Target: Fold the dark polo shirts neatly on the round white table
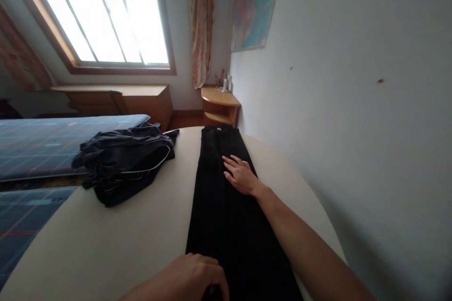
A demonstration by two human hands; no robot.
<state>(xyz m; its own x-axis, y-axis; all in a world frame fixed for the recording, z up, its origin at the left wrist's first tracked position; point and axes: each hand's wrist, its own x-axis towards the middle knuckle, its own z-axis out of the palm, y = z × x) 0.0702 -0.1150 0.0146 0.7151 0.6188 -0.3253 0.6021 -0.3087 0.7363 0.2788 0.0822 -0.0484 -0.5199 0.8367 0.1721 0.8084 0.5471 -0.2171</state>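
A pair of black trousers [226, 225] lies lengthwise on a round cream table [141, 235], its waistband at the far edge. My right hand [242, 176] rests flat on the upper part of the trousers, fingers stretched and slightly spread. Low in the view, my left hand [199, 272] is at the left edge of the near part, with its fingers curled round black cloth; the fingertips are partly hidden. To the left, a crumpled heap of dark clothes [123, 152] with white piping sits on the table.
Beyond the table's left side are blue checked mattresses [42, 145]. A white wall [353, 126] runs close along the right. Toward the back stand a small corner shelf [221, 98] and a wooden desk [144, 90] below a bright window [106, 13].
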